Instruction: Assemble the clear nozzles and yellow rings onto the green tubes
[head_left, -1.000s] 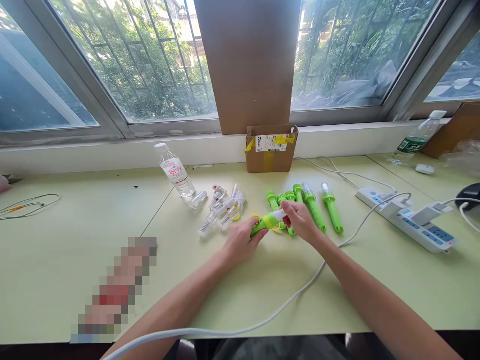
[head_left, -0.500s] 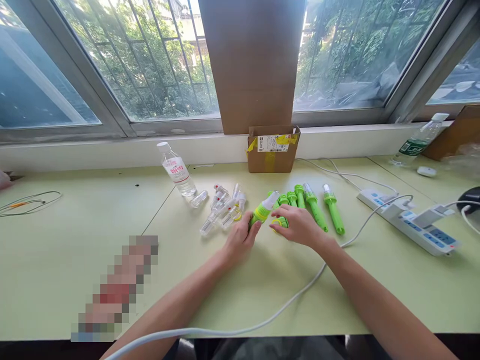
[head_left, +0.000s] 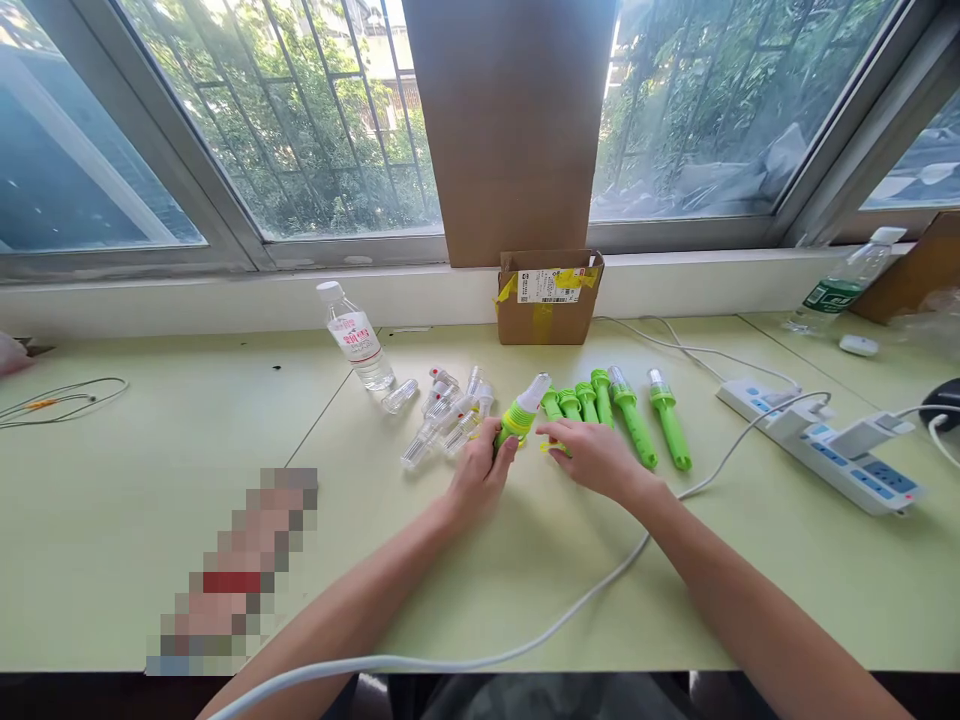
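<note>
My left hand (head_left: 480,470) is wrapped round a green tube with a clear top (head_left: 517,415), which tilts up to the right. Just right of it, my right hand (head_left: 589,452) is bent low over the table with its fingers curled together at a small yellow-green piece (head_left: 549,447), mostly hidden beneath them. Behind my right hand lie several green tubes (head_left: 602,395); two at the right, one of them this green tube (head_left: 670,420), have clear tops. To the left of my left hand is a pile of clear plastic covers (head_left: 435,425).
A water bottle (head_left: 358,340) and a small cardboard box (head_left: 549,315) stand at the back. A power strip (head_left: 825,445) lies right, and a white cable (head_left: 570,610) crosses in front of my hands. Another bottle (head_left: 840,285) stands far right. A pixelated patch (head_left: 247,560) covers something at left.
The tube in my left hand is a little more upright and further from my right hand. My right hand has dropped slightly, and its fingers have drawn closer together over the yellow-green piece.
</note>
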